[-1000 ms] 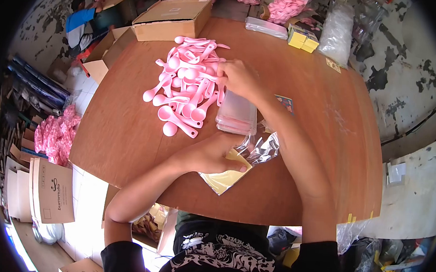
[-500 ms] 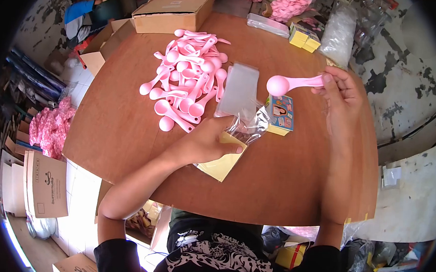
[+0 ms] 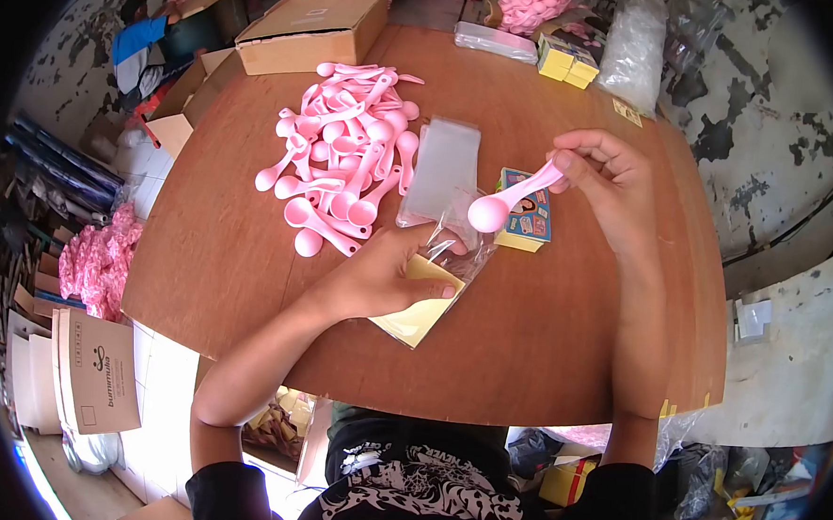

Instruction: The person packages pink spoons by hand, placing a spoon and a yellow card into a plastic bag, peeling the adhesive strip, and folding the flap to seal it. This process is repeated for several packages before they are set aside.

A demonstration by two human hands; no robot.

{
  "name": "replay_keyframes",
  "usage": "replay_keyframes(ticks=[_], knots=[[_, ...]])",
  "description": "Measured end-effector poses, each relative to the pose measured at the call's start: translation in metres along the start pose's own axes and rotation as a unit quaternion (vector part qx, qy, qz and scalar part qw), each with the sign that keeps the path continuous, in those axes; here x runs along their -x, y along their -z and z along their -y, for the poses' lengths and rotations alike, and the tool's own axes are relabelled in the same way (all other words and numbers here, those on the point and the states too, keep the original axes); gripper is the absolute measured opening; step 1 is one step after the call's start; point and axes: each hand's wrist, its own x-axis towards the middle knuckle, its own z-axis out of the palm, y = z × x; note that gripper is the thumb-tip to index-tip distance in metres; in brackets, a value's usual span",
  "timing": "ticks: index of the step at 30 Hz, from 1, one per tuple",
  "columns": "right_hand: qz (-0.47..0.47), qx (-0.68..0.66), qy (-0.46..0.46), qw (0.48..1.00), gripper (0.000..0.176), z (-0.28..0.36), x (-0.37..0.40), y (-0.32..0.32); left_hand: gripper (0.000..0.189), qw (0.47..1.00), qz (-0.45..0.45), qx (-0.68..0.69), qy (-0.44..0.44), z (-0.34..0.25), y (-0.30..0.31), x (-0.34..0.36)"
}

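Observation:
My left hand [image 3: 388, 273] grips a clear plastic bag [image 3: 468, 258] with a yellow card [image 3: 418, 312] inside, its thumb lying over the card. The bag's mouth points up and to the right. Above and right of it, my right hand [image 3: 609, 181] pinches a pink measuring spoon [image 3: 490, 213] by the handle, bowl end toward the bag. Behind that spoon lies a stack of blue printed cards [image 3: 536, 230], partly covered. A pile of clear flat bags [image 3: 445, 163] rests beyond my left hand. To the left is a heap of pink spoons [image 3: 343, 143].
A closed cardboard box [image 3: 311, 33] stands at the table's far left edge. Yellow card stacks [image 3: 568, 63], a clear pack [image 3: 496, 42] and a big plastic roll [image 3: 633, 55] line the far right. Another person in a blue sleeve [image 3: 138, 40] is at the far left.
My right hand has moved left and down with the spoon, bringing its bowl close to the bag's mouth. My left hand keeps its grip. The view has shifted slightly.

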Motion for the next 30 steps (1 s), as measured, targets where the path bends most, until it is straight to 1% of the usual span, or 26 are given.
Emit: replay_keyframes(ticks=[1, 2, 4, 6, 10, 11, 13, 16, 17, 19, 21, 23, 25, 26, 28, 30], knots=[[0.000, 0.000, 0.000, 1.000, 0.017, -0.001, 0.000, 0.000, 0.043, 1.000, -0.002, -0.006, -0.018, 0.001, 0.000, 0.000], [0.004, -0.002, -0.001, 1.000, 0.017, -0.002, 0.000, -0.001, 0.043, 1.000, -0.002, -0.005, -0.017, 0.003, -0.001, -0.001], [0.007, -0.004, -0.002, 1.000, 0.017, -0.004, 0.000, -0.003, 0.046, 0.998, -0.003, -0.010, -0.055, 0.006, -0.002, -0.002], [0.034, -0.018, -0.027, 0.999, 0.016, -0.007, 0.000, -0.006, 0.048, 0.999, 0.000, -0.003, -0.054, 0.009, -0.004, -0.002], [0.050, -0.013, -0.033, 0.998, 0.015, -0.010, 0.002, -0.016, 0.052, 0.999, 0.017, -0.001, -0.048, 0.005, -0.003, -0.001], [0.055, -0.020, -0.040, 0.997, 0.015, -0.010, 0.003, -0.020, 0.052, 0.999, 0.017, -0.001, -0.048, 0.007, -0.004, -0.001], [0.061, -0.028, -0.048, 0.997, 0.015, -0.009, 0.005, -0.028, 0.048, 0.995, -0.008, 0.009, -0.099, 0.012, -0.009, -0.003], [0.051, -0.008, -0.049, 0.997, 0.017, -0.004, 0.007, -0.033, 0.044, 0.993, 0.009, 0.009, -0.114, 0.013, -0.010, -0.003], [0.039, -0.022, -0.050, 0.998, 0.017, -0.001, 0.007, -0.032, 0.044, 0.993, 0.009, 0.009, -0.113, 0.013, -0.010, -0.003], [0.027, -0.035, -0.050, 0.998, 0.017, 0.001, 0.007, -0.030, 0.040, 0.997, 0.013, 0.048, -0.067, 0.011, -0.010, -0.003], [0.007, -0.037, -0.030, 0.999, 0.017, 0.001, 0.007, -0.028, 0.037, 0.995, 0.009, 0.054, -0.077, 0.010, -0.011, -0.003], [0.009, -0.037, -0.041, 0.998, 0.016, 0.003, 0.008, -0.031, 0.035, 0.994, 0.006, 0.060, -0.087, 0.008, -0.011, -0.003], [0.011, -0.039, -0.051, 0.998, 0.015, 0.005, 0.010, -0.036, 0.034, 0.991, 0.015, 0.114, -0.063, 0.005, -0.011, -0.002], [0.016, -0.030, -0.043, 0.998, 0.015, 0.006, 0.011, -0.039, 0.034, 0.991, 0.015, 0.114, -0.063, 0.007, -0.011, -0.002], [0.021, -0.023, -0.035, 0.999, 0.014, 0.007, 0.013, -0.044, 0.034, 0.988, 0.012, 0.151, -0.035, 0.010, -0.011, -0.002], [0.040, -0.015, -0.028, 0.999, 0.013, 0.004, 0.017, -0.049, 0.035, 0.986, -0.001, 0.165, -0.036, 0.005, -0.012, -0.002]])
